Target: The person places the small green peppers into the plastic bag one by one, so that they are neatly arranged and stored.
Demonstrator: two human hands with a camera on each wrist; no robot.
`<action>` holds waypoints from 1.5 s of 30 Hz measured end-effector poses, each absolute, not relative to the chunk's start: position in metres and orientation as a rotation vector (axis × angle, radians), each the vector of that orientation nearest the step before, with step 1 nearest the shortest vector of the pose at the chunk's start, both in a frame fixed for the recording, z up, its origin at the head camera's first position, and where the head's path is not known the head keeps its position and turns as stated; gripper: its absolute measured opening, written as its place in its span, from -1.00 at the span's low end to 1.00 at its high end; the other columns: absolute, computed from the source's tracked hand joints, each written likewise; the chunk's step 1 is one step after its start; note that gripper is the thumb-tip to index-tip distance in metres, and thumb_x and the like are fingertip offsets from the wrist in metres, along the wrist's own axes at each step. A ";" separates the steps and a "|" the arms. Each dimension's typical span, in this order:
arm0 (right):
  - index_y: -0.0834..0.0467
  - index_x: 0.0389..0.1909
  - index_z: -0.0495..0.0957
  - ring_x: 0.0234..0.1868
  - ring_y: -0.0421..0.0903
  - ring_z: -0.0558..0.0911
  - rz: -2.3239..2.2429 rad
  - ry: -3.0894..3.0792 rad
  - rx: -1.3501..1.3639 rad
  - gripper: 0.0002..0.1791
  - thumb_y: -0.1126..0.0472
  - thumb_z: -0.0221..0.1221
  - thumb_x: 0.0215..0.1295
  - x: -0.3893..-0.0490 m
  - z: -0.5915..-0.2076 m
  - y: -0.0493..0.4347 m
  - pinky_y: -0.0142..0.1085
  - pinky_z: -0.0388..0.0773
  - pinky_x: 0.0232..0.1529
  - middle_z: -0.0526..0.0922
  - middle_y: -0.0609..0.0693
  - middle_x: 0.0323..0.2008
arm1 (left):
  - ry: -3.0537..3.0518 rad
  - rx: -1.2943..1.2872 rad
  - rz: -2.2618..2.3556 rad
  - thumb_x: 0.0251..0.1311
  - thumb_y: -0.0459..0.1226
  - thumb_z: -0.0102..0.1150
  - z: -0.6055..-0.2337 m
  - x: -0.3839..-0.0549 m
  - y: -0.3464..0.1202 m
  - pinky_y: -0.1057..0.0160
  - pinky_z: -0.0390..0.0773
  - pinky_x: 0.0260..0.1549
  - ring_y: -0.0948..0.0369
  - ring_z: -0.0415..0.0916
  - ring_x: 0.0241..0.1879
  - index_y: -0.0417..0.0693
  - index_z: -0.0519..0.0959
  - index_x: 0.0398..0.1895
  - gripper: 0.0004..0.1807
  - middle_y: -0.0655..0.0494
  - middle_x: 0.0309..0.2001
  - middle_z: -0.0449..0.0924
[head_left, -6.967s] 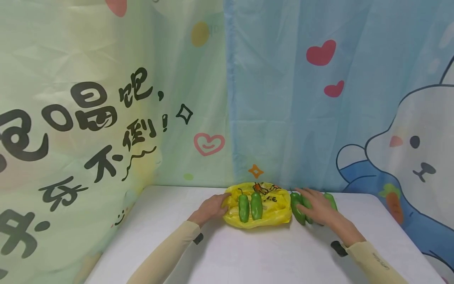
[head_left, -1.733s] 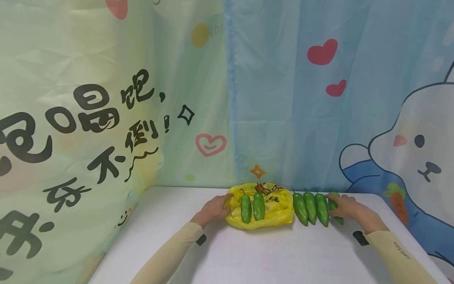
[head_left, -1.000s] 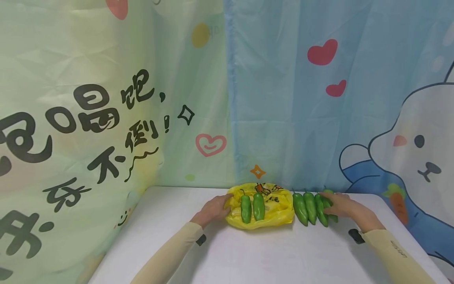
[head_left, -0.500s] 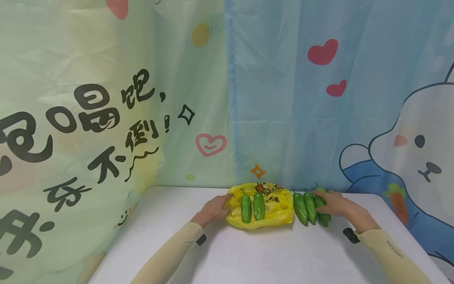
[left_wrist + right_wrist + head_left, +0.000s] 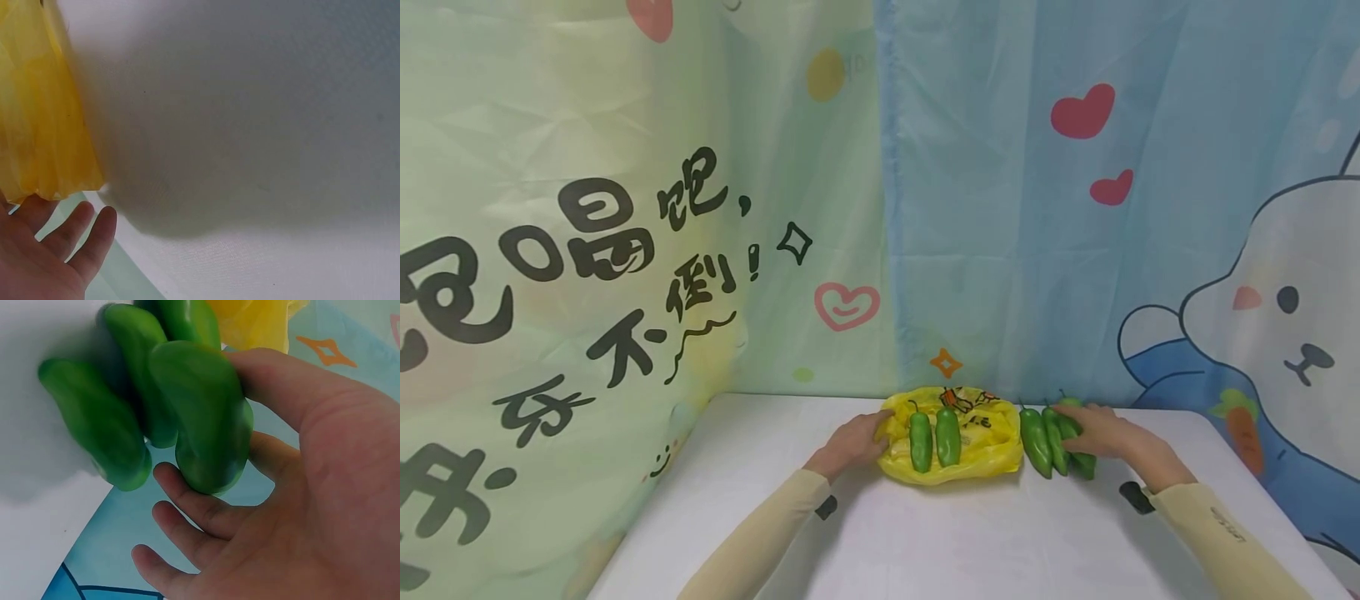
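Note:
My right hand (image 5: 1097, 433) pinches a green pepper (image 5: 206, 412) between thumb and fingers, with the other fingers spread below it in the right wrist view. This pepper overlaps the row of green peppers (image 5: 1035, 446) lying right of a crumpled yellow plastic bag (image 5: 985, 454). Two more green peppers, a left one (image 5: 920, 442) and a right one (image 5: 947, 437), lie side by side on the bag. At the bag's left edge, my left hand (image 5: 853, 442) holds the plastic; in the left wrist view two fingers (image 5: 94, 244) are spread away from it.
A white table (image 5: 925, 542) carries everything, its back edge close to a printed curtain (image 5: 962, 208). The bag and peppers lie near that back edge. Dark wrist-worn devices show beneath both forearms, one by the right sleeve (image 5: 1225, 533).
The right hand has shifted left from the row's right end, bringing the rightmost pepper over its neighbours. Earlier it was over the peppers nearer the bag. The left hand stays at the bag.

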State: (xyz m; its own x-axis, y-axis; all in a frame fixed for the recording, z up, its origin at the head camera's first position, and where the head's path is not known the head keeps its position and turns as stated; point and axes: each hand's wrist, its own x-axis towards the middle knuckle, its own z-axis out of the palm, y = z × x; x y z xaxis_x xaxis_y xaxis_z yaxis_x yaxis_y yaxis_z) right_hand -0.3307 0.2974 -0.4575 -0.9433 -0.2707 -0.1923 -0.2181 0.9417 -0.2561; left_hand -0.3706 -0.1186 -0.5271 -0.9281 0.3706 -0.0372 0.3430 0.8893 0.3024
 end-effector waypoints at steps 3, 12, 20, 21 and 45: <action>0.27 0.42 0.30 0.24 0.62 0.31 -0.338 2.872 -0.361 -0.24 0.05 0.29 0.29 -0.330 -0.455 0.293 0.49 0.41 0.06 0.29 0.58 0.32 | 2.957 0.558 0.455 0.40 -0.11 0.00 -0.528 -0.371 -0.119 -0.02 0.39 0.39 0.00 0.41 0.38 0.07 0.28 0.50 -0.39 -0.02 0.38 0.46; 0.27 0.43 0.29 0.26 0.60 0.31 -0.369 2.864 -0.375 -0.26 0.07 0.28 0.30 -0.332 -0.452 0.284 0.49 0.38 0.11 0.25 0.55 0.37 | 2.948 0.545 0.467 0.40 -0.10 -0.01 -0.528 -0.370 -0.118 -0.02 0.37 0.40 0.00 0.38 0.40 0.09 0.27 0.51 -0.39 -0.01 0.41 0.44; 0.27 0.44 0.28 0.30 0.60 0.27 -0.371 2.853 -0.389 -0.25 0.05 0.27 0.32 -0.335 -0.449 0.275 0.50 0.35 0.13 0.29 0.54 0.35 | 2.958 0.555 0.457 0.40 -0.10 -0.01 -0.527 -0.371 -0.118 -0.02 0.39 0.38 0.00 0.39 0.39 0.08 0.28 0.50 -0.40 0.00 0.39 0.45; 0.26 0.45 0.28 0.30 0.60 0.27 -0.372 2.851 -0.383 -0.24 0.05 0.27 0.32 -0.335 -0.448 0.274 0.51 0.35 0.13 0.29 0.53 0.36 | 2.959 0.558 0.459 0.40 -0.10 -0.01 -0.527 -0.371 -0.118 -0.03 0.39 0.38 0.00 0.39 0.39 0.08 0.29 0.50 -0.40 0.00 0.39 0.45; 0.19 0.49 0.25 0.40 0.51 0.24 -0.444 2.807 -0.545 -0.24 0.02 0.25 0.36 -0.338 -0.438 0.236 0.40 0.29 0.28 0.25 0.44 0.44 | 2.962 0.571 0.472 0.39 -0.11 0.01 -0.527 -0.370 -0.119 -0.02 0.39 0.38 -0.01 0.41 0.37 0.05 0.29 0.49 -0.40 -0.02 0.37 0.47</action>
State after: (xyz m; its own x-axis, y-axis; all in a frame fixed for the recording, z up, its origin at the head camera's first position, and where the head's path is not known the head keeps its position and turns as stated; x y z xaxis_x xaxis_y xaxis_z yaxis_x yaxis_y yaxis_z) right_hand -0.3376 0.2362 -0.4376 -0.8996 -0.3975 -0.1810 -0.3222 0.8837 -0.3394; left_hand -0.3705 -0.1192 -0.5268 -0.9263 0.3758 -0.0280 0.3485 0.8825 0.3159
